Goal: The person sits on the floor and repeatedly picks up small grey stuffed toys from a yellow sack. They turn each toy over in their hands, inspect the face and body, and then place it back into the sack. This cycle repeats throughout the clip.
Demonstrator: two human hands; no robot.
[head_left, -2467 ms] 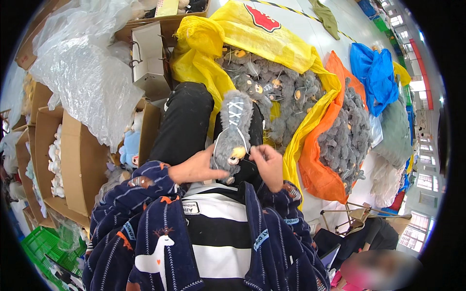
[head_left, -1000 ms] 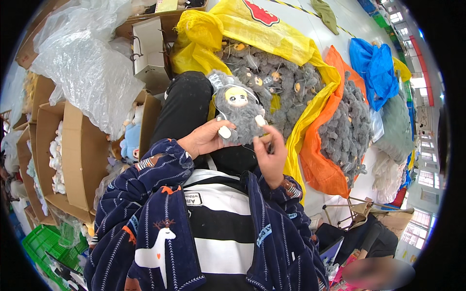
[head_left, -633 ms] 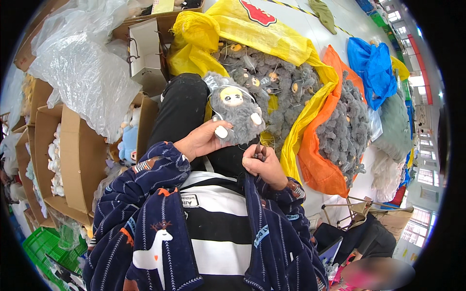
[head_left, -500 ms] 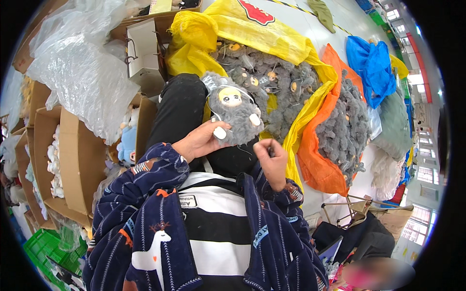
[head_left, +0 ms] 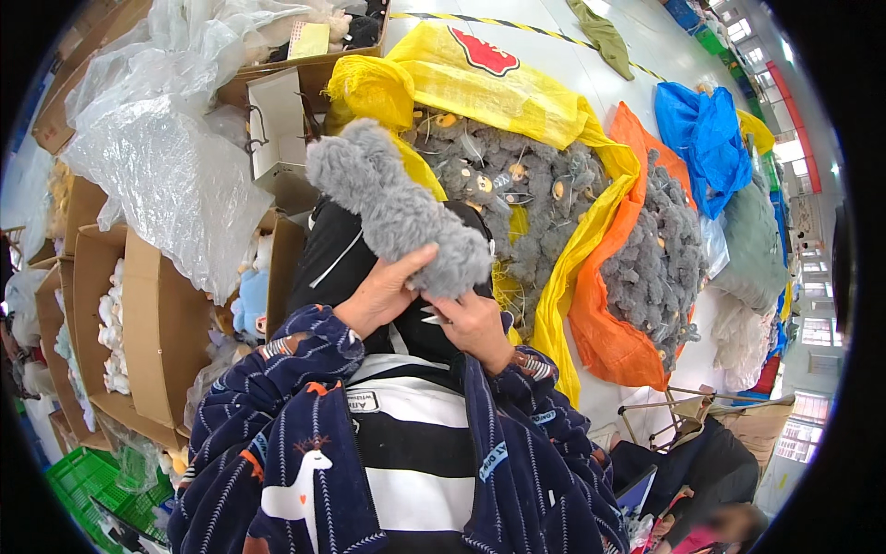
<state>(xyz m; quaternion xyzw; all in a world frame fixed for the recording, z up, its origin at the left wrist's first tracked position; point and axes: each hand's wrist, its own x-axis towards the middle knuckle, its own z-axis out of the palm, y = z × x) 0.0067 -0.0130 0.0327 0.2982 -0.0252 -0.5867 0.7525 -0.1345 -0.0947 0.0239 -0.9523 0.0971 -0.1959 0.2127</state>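
Around us lie cardboard boxes (head_left: 157,323) and a yellow sack (head_left: 517,92) of grey plush toys. Our left hand (head_left: 383,295) closes on the grey plush toy (head_left: 397,212) near its lower end; its long axis runs up-left from our fingers. Our right hand (head_left: 475,323), just beneath, pinches something small and pale.

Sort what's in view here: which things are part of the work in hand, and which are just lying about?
In hand:
grey plush toy, gripped by left hand
right hand at its lower end
grey toys in yellow sack

Lying about:
cardboard boxes
clear plastic sheet
orange sack
blue bag
green crate
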